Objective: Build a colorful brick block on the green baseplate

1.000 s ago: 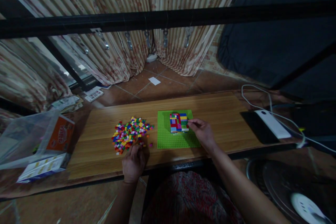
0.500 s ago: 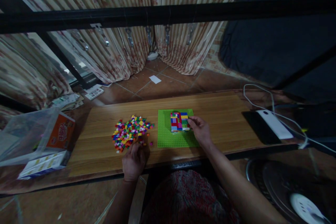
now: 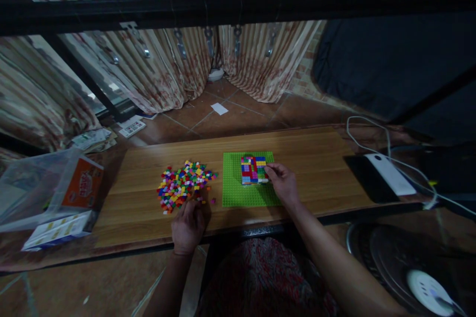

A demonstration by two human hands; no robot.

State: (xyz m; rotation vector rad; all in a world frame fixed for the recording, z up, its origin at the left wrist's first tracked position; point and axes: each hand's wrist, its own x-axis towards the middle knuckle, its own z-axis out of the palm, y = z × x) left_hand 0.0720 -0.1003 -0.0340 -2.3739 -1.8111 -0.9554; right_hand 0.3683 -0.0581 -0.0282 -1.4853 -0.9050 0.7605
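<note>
A block of colourful building bricks (image 3: 253, 170) stands on the green baseplate (image 3: 234, 195). My right hand (image 3: 283, 182) is at the block's right edge, thumb and forefinger pinched together against it; anything between the fingertips is too small to name. To the left lies a pile of small loose bricks (image 3: 182, 181) in many colours. My left hand (image 3: 188, 225) rests on the table at the pile's near edge, fingers curled in and pointing down. What those fingers hold, if anything, is hidden. A few single bricks (image 3: 213, 201) lie between the pile and the baseplate.
The wooden tabletop (image 3: 312, 158) carries it all. On the left stand a clear plastic bin (image 3: 40, 178) with an orange label and a white-and-blue box (image 3: 59, 230). A white phone-like slab (image 3: 390, 173) and a white cable (image 3: 388, 138) lie on the right.
The view has shifted slightly. My right hand stays at the block's edge, and my left hand remains by the pile with its fingers curled a little more.
</note>
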